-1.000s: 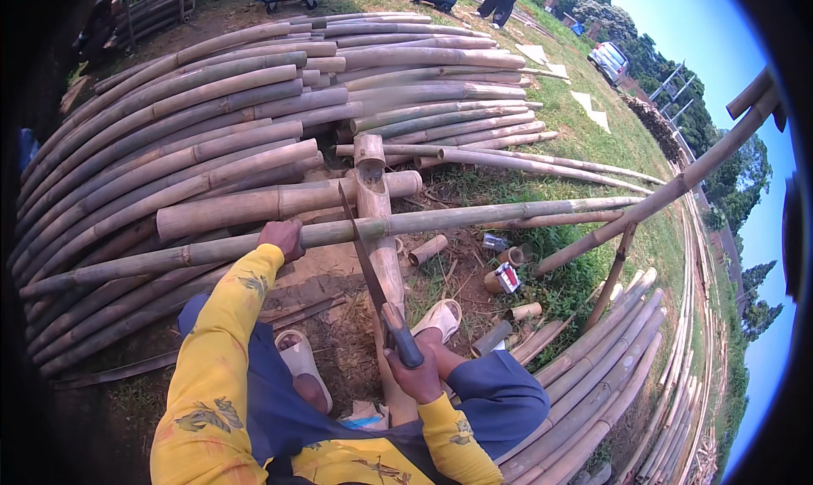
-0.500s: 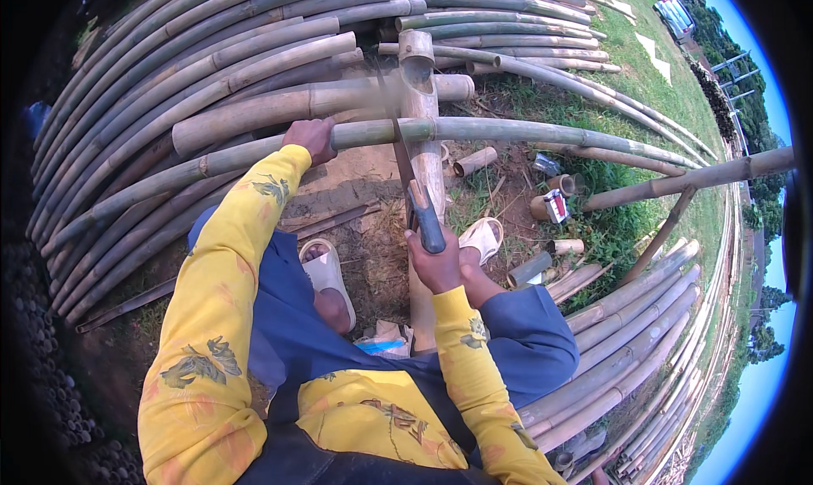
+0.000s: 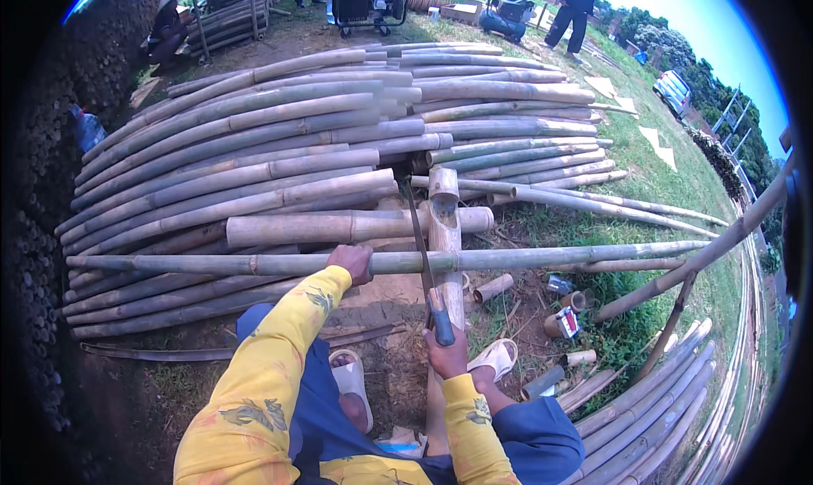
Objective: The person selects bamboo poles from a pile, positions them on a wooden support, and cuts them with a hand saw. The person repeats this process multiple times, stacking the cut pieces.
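A long green-grey bamboo pole (image 3: 542, 257) lies crosswise before me, over an upright-pointing thick bamboo post (image 3: 445, 231) with a notch cut near its far end. My left hand (image 3: 351, 263) is closed round the pole, left of the post. In my right hand (image 3: 446, 354) is the handle of a handsaw (image 3: 426, 260), its long blade lying across the pole right beside the post. Whether the teeth have cut into the pole I cannot tell. Behind it lies a thicker bamboo length (image 3: 296, 228).
Stacked bamboo poles (image 3: 254, 133) fill the far side, and more poles (image 3: 652, 400) lie at my right. Short bamboo offcuts (image 3: 494, 288) and a red-and-white packet (image 3: 566, 321) are by my right foot. A slanting bamboo rail (image 3: 677, 273) stands right. A generator (image 3: 369, 6) and a person (image 3: 574, 11) are beyond.
My view has tilted up, bringing the generator and people into sight. Both hands keep their hold, and the saw still lies across the pole.
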A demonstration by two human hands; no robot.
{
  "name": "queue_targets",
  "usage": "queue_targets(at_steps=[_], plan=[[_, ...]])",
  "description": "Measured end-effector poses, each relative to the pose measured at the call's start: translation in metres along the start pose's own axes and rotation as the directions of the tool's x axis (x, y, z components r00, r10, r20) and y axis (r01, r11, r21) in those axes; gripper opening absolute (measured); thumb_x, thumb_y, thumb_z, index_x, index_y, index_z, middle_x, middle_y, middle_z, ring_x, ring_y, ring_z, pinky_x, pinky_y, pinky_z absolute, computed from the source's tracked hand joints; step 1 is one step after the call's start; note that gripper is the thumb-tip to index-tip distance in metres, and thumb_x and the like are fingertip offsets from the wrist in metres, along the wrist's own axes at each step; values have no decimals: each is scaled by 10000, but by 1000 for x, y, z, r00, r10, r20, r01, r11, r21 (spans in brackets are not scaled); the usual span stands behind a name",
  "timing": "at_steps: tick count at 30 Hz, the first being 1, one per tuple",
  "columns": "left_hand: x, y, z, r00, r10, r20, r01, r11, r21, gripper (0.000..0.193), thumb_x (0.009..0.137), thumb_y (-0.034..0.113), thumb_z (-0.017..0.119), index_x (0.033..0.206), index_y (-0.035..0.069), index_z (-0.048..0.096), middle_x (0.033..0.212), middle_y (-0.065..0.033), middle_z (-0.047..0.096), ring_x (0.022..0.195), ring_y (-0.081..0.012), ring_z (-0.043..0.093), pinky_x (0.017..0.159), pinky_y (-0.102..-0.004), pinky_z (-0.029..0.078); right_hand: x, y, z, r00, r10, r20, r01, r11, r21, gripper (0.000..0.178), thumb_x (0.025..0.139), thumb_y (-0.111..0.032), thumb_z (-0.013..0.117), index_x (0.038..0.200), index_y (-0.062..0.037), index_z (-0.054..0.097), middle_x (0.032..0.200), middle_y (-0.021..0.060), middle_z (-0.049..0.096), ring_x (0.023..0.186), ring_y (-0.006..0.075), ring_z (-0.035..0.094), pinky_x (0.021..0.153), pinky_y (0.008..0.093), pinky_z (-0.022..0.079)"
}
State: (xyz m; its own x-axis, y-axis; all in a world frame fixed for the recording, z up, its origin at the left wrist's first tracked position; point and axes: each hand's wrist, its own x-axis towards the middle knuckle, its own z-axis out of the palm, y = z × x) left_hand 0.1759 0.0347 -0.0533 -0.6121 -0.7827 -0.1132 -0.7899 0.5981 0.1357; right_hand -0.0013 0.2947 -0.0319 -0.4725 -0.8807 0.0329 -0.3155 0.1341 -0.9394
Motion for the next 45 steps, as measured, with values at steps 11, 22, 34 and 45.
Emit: queue_targets(at_steps=[11, 22, 34, 45], plan=[[-10, -9, -6, 999, -15, -33, 15, 1000, -5, 427, 764, 366, 737, 1051, 57, 675, 966, -175, 747, 900, -362, 731, 829, -471, 584, -100, -15, -30, 1000, -19, -10, 18, 998, -68, 259, 824, -125, 741, 1060, -20, 723, 774, 66, 689, 717, 152, 645, 700, 326, 530], [-20, -12, -10, 998, -62, -7, 62, 997, 40, 457, 738, 346, 776, 1054, 35, 668, 984, -213, 743, 914, -366, 732, 849, -453, 584, -174, -49, -57, 993, 114, 21, -114, 993, -25, 405, 868, -76, 746, 1250, 20, 653, 995, 120, 730, 915, 134, 673, 842, 316, 530], [-12, -14, 3, 999, -33, -13, 34, 998, 53, 441, 738, 320, 759, 1067, 47, 649, 1003, -192, 736, 952, -363, 721, 869, -449, 574, -8, 5, 5, 997, 63, 38, -59, 994, -93, 231, 864, -135, 731, 1032, 9, 661, 751, 106, 611, 677, 152, 534, 660, 344, 482], [-7, -13, 8, 996, -88, -28, 89, 994, 55, 439, 723, 277, 790, 1041, 41, 600, 1024, -207, 715, 981, -396, 701, 894, -473, 562, -121, -19, -44, 1000, 23, 20, -21, 994, -107, 284, 853, -88, 704, 1130, -38, 666, 815, 126, 676, 701, 160, 600, 693, 340, 506]])
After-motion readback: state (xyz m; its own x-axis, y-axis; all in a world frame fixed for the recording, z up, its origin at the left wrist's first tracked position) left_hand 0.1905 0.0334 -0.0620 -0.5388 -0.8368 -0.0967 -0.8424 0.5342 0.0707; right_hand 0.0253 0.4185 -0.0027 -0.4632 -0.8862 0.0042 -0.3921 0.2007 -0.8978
